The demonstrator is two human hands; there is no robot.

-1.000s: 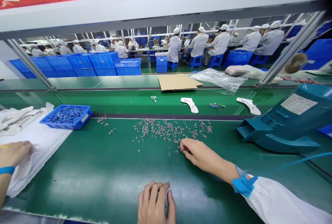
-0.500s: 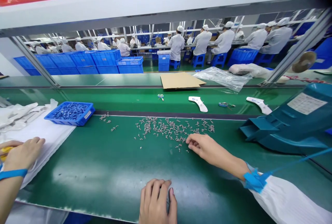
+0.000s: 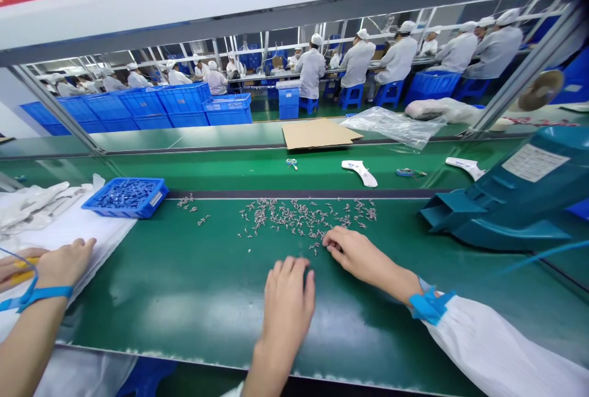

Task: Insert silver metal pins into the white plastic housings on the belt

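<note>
Many small silvery metal parts (image 3: 304, 218) lie scattered on the green belt (image 3: 193, 286). My right hand (image 3: 356, 256), in a white sleeve with a blue wrist strap (image 3: 430, 306), rests at the near edge of the scatter. Its fingers are bent in a pinch among the parts, and what they hold is hidden. My left hand (image 3: 288, 299) lies palm down on the belt just left of it, fingers stretched forward side by side, a little short of the parts. A co-worker's hand (image 3: 64, 262) with a blue strap rests on white sheeting (image 3: 92, 234) at the far left.
A blue tray (image 3: 125, 196) of small parts stands at the left. A teal machine housing (image 3: 515, 200) sits at the right. On the far belt lie white plastic handles (image 3: 359, 171), cardboard (image 3: 317, 134) and a clear bag (image 3: 396, 126). Workers in white sit at a distant line.
My left hand has slid forward from the near edge of the belt toward the parts and its fingers have straightened. My right hand has stayed at the pile. The co-worker's hand has moved right.
</note>
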